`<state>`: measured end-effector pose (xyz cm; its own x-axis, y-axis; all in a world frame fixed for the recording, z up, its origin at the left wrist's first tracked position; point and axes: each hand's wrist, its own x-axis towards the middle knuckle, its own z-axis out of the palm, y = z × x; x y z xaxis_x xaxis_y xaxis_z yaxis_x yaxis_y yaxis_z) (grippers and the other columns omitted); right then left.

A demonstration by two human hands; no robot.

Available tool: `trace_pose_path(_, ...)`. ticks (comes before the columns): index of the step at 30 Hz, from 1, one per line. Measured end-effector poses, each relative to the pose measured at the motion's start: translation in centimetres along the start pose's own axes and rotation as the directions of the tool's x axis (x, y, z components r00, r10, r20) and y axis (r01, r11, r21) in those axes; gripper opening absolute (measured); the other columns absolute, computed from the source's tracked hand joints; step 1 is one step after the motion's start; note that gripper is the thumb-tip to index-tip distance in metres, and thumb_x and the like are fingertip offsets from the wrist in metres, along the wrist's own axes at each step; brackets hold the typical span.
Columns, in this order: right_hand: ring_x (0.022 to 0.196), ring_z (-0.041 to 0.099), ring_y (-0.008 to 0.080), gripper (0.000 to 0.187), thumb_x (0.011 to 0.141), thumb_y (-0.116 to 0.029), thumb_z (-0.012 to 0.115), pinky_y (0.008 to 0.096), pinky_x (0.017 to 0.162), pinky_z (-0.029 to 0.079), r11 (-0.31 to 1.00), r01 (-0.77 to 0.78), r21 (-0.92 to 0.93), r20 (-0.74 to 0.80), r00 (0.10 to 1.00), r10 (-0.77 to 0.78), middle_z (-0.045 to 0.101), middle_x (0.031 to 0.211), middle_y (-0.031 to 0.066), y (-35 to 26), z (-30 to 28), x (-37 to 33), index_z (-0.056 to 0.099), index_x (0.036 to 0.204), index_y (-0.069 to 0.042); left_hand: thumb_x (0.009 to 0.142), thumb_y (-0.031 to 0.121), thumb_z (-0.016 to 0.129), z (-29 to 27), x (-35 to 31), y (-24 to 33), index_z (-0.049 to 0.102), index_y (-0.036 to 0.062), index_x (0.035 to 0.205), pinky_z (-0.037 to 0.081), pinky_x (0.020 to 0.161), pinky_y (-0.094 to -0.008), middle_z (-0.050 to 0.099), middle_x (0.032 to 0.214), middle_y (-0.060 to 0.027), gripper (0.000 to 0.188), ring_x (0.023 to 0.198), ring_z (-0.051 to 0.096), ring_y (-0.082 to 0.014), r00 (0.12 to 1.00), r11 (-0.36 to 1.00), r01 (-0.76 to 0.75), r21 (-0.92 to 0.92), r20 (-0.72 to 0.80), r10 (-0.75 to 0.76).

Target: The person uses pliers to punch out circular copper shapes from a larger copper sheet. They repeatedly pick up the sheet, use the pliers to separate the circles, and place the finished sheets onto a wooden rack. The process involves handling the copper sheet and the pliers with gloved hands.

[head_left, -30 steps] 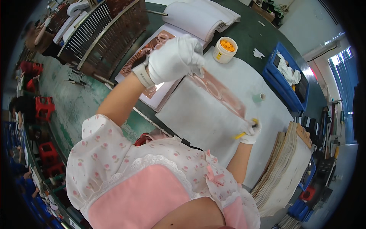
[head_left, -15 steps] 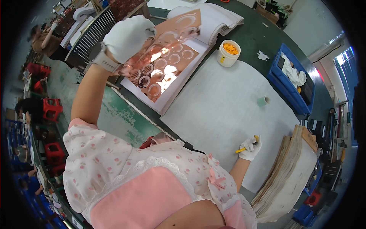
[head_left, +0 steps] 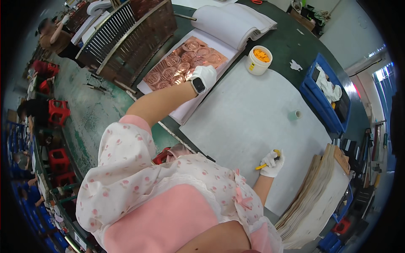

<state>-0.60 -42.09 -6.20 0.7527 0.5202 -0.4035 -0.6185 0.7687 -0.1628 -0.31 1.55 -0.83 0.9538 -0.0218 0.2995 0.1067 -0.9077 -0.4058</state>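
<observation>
My left hand (head_left: 204, 78), in a white glove and wearing a dark-faced wristwatch (head_left: 198, 85), rests at the near right edge of a shiny copper sheet (head_left: 177, 66). Raised round, rose-like patterns cover the sheet, which lies flat on white paper (head_left: 190, 110). This hand's fingertips are hidden behind its back, so its grip does not show. My right hand (head_left: 272, 164), also white-gloved, is closed around a slim yellow tool (head_left: 260, 167) above the grey-white mat (head_left: 240, 122). Both ends of the tool stick out of the fist; its tip cannot be made out.
A white tub (head_left: 258, 63) of orange pieces stands beyond the mat. A pale green roll (head_left: 294, 114) sits on it. Right are a blue crate (head_left: 320, 97) and a thick board stack (head_left: 310, 198). A slatted rack (head_left: 139, 38) stands left, thick paper (head_left: 232, 23) beyond the sheet.
My left hand has come down and right from above the stack, where it held up a copper sheet. The copper now lies flat. The right hand has barely moved, still holding the yellow tool.
</observation>
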Motion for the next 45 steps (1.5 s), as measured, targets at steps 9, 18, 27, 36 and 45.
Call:
trace_pose_path(9, 0.03, 0.028, 0.0064, 0.029, 0.09, -0.029, 0.051, 0.0214, 0.029, 0.022, 0.998, 0.024, -0.063, -0.056, 0.998, -0.027, 0.055, 0.06, 0.0023, 0.1, -0.1, -0.4, 0.061, 0.077, -0.006, 0.079, 0.014, 0.053, 1.2, -0.2, 0.6, 0.06, 0.0043, 0.08, 0.044, 0.041, -0.0384, 0.06, 0.07, -0.0087, 0.012, 0.055, 0.063, -0.0222, 0.982, 0.993, 0.114, -0.012, 0.153, -0.111)
trace_pose_path(18, 0.03, 0.028, 0.0067, 0.029, 0.091, -0.031, 0.051, 0.0214, 0.028, 0.023, 0.992, 0.002, -0.129, -0.061, 0.998, -0.01, 0.054, 0.058, 0.0013, 0.1, 0.1, -0.4, 0.061, 0.077, -0.007, 0.077, 0.013, 0.055, 2.5, -0.5, 0.1, 0.062, 0.0035, 0.077, 0.045, 0.044, -0.0411, 0.064, 0.071, -0.0113, 0.012, 0.062, 0.066, -0.0244, 0.981, 0.987, 0.093, -0.132, 0.184, -0.068)
trace_pose_path(27, 0.03, 0.029, 0.0071, 0.032, 0.092, -0.032, 0.048, 0.0215, 0.028, 0.024, 0.993, -0.042, -0.106, -0.119, 0.992, 0.029, 0.052, 0.057, 0.004, 0.9, 1.9, 0.4, 0.059, 0.077, -0.007, 0.081, 0.016, 0.048, 0.1, 8.1, -6.9, 0.067, 0.0072, 0.086, 0.049, 0.065, -0.0436, 0.063, 0.082, -0.0206, 0.021, 0.077, 0.062, -0.0373, 0.858, 0.649, 0.512, -0.563, 0.298, -0.418)
trace_pose_path(36, 0.03, 0.031, 0.0092, 0.034, 0.094, -0.034, 0.044, 0.0238, 0.031, 0.028, 0.981, -0.056, -0.188, -0.098, 0.994, 0.038, 0.057, 0.061, 0.0073, 0.7, -0.1, -0.1, 0.062, 0.082, -0.008, 0.083, 0.025, 0.046, 1.2, 18.0, -17.8, 0.069, 0.0141, 0.095, 0.049, 0.082, -0.0439, 0.066, 0.096, -0.0153, 0.028, 0.092, 0.063, -0.0337, 0.758, 0.676, 0.649, -0.349, 0.22, -0.614)
trace_pose_path(45, 0.03, 0.031, 0.0114, 0.038, 0.092, -0.041, 0.043, 0.0273, 0.032, 0.025, 0.978, -0.065, -0.199, -0.114, 0.993, 0.043, 0.053, 0.055, 0.0033, 0.5, -1.5, -0.4, 0.063, 0.081, -0.011, 0.067, 0.071, 0.056, 8.0, 22.4, -23.0, 0.066, 0.0063, 0.108, 0.045, 0.092, -0.0397, 0.061, 0.115, -0.0192, 0.077, 0.11, 0.058, -0.0322, 0.573, 0.606, 0.78, -0.158, 0.57, -0.589)
